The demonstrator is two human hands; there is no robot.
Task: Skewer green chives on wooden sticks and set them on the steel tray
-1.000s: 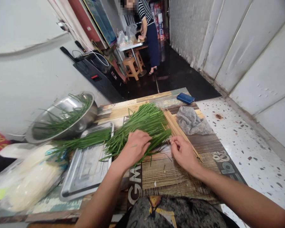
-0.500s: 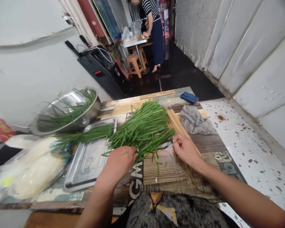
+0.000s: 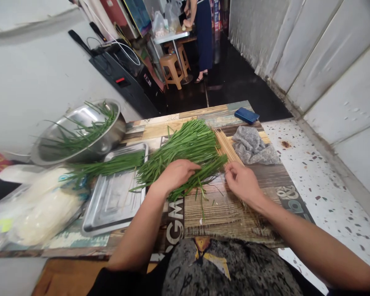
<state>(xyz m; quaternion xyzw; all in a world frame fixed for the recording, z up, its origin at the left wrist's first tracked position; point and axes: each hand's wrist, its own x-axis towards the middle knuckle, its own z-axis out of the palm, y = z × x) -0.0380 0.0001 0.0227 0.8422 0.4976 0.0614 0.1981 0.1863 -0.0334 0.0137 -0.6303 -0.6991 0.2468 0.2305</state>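
Observation:
A large pile of garlic chives [image 3: 185, 144] lies on the wood-patterned table, with some strands loose along its near side. My left hand [image 3: 179, 174] is over the near edge of the pile, its fingers closed on some chives. At the right end of the chives, my right hand [image 3: 242, 181] is curled in a pinch; what its fingertips hold is hidden. Thin bamboo skewers [image 3: 226, 146] lie just beyond that hand, beside the pile. More chives [image 3: 120, 161] rest across a metal tray [image 3: 91, 228] at the left.
A steel bowl [image 3: 119, 131] with chives stands at the back left, near a plastic bag of pale food [image 3: 46, 213]. A grey cloth [image 3: 254, 146] and a blue box [image 3: 246, 115] lie at the right. Beyond, a person [image 3: 204, 37] stands by a small table [image 3: 172, 38].
My left hand has moved up and right, further over the chives. The right hand stays by the skewers, still pinched. The view has tipped down slightly.

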